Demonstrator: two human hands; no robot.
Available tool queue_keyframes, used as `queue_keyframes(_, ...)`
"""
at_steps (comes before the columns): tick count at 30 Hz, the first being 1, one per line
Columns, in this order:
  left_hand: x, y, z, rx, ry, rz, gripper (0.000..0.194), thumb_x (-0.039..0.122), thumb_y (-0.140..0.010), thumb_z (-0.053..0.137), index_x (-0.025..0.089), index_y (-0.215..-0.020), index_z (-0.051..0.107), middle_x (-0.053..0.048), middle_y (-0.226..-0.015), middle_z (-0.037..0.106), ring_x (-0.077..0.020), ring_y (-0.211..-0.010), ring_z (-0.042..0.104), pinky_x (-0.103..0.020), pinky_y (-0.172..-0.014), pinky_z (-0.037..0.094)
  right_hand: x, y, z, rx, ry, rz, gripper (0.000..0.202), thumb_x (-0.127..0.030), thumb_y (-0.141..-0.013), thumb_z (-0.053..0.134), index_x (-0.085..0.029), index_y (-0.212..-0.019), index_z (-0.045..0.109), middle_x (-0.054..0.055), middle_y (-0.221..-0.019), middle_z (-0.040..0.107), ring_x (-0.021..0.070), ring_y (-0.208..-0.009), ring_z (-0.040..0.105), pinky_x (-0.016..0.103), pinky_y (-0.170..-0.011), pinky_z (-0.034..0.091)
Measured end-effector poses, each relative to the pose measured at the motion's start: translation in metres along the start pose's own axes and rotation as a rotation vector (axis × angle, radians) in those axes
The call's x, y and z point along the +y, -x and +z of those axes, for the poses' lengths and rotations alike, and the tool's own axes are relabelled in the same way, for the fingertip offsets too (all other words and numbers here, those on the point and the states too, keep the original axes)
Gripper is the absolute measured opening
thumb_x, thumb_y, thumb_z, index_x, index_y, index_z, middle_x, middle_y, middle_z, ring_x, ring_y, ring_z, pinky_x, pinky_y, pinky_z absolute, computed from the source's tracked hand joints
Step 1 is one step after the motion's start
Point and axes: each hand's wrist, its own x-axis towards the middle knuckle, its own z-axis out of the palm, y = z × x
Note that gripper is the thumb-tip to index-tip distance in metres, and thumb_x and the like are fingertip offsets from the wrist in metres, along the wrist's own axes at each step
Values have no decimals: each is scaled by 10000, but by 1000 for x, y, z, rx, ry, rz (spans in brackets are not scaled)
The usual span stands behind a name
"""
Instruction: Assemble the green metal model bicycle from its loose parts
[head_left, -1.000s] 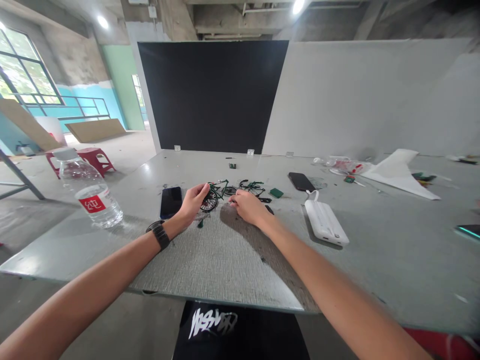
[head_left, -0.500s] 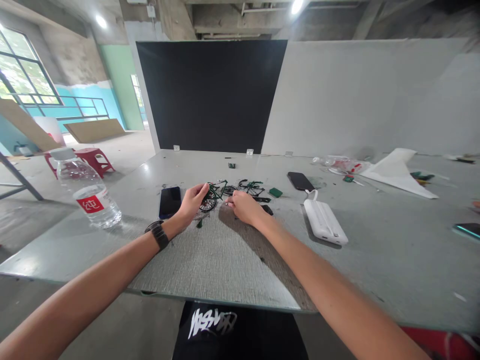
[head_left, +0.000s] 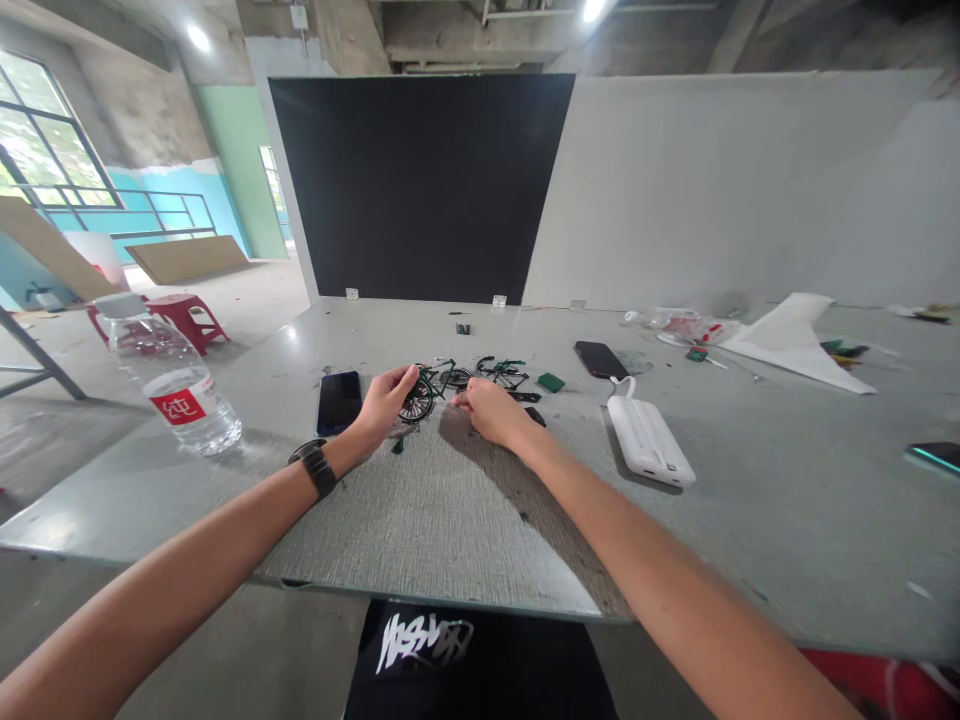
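Observation:
A small green and black model bicycle point(head_left: 417, 401) stands on the grey table point(head_left: 390, 540), its spoked wheel towards me. My left hand point(head_left: 386, 396), with a black watch on the wrist, has its fingers closed on the left side of the bicycle. On the right, my right hand point(head_left: 486, 406) has its fingertips pinched together close by the bicycle's lower right side; whatever they hold is too small to make out. More dark bicycle parts point(head_left: 504, 374) lie just behind my right hand, beside a green block point(head_left: 551, 382).
A water bottle point(head_left: 184, 385) and a dark phone point(head_left: 339, 402) are at the left. To the right lie another phone point(head_left: 599, 360), a white power bank point(head_left: 649, 440) and a white wing-shaped piece point(head_left: 795, 342). A black panel point(head_left: 427, 190) rises behind.
The view has shifted very slightly. Both hands stay at the bicycle, with hardly any visible movement of the fingers.

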Motion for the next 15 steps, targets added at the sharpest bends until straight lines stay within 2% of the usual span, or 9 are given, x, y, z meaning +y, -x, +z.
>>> queue_keyframes(8, 2, 0, 0, 11, -14, 9, 459, 606, -886, 620, 169, -747, 626, 16, -652, 449, -119, -579, 369, -251, -512, 296, -1, 3, -3, -5, 6, -10, 422, 25, -881, 501, -170, -1142, 770, 146, -1091, 662, 225, -980, 617, 274, -783, 403)
queue_keyframes(15, 0, 1, -1, -7, -14, 4, 453, 604, -906, 595, 164, -808, 635, 24, -671, 433, -119, -596, 370, -247, -530, 294, 0, 2, -1, 9, -17, -1, 405, -21, -926, 483, -173, -1176, 763, 143, -1079, 657, 221, -966, 615, 277, -766, 398)
